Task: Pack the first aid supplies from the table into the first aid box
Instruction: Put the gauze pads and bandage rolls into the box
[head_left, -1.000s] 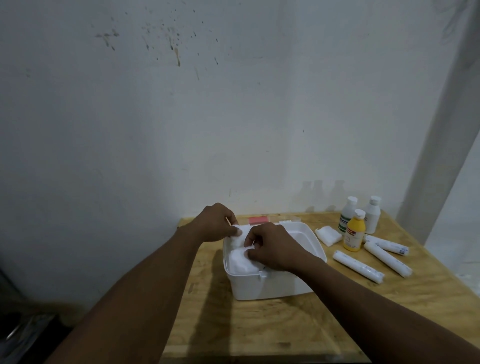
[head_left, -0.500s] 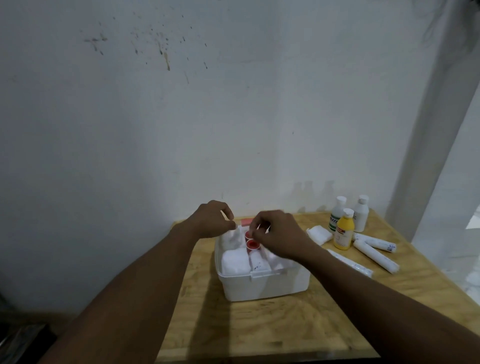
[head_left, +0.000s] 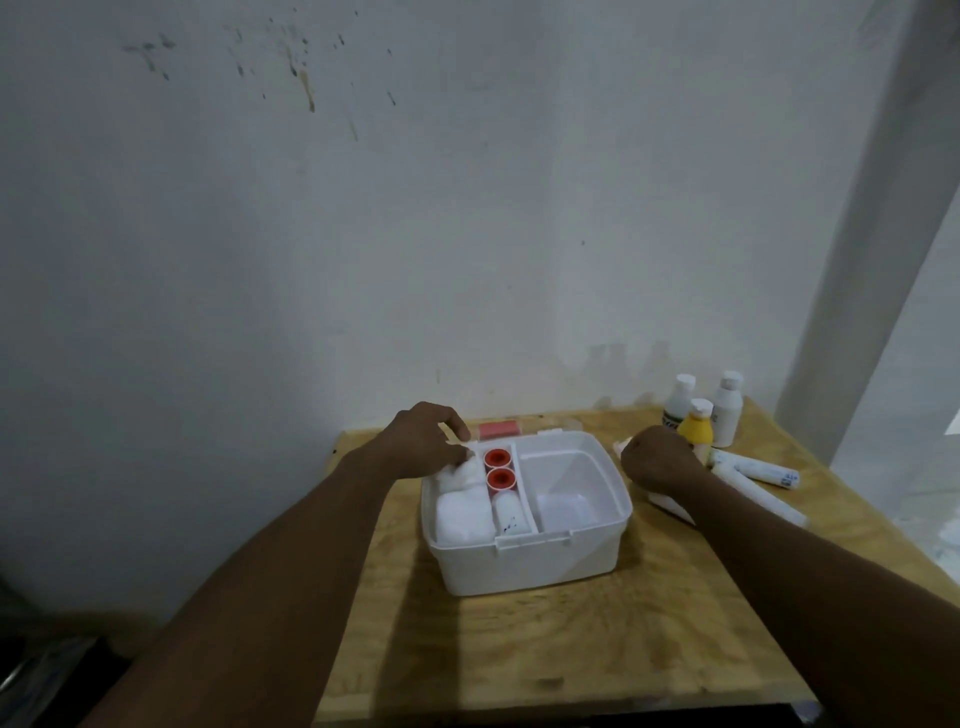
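First aid box (head_left: 524, 551) is sitting open on the table (head_left: 519, 649). Left hand (head_left: 426, 441) is reaching over its rear left corner, thumb and fingers pinching a white pack (head_left: 460, 475) in the left compartment. Two red-capped rolls (head_left: 493, 458) and a white roll (head_left: 508, 514) are lying in the narrow middle compartment. Right hand (head_left: 657, 460) is hovering just right of the box, fingers curled; whether it is gripping anything cannot be told. Yellow bottle (head_left: 695, 428), white bottles (head_left: 726, 410) and bandage rolls (head_left: 758, 470) are sitting beyond it.
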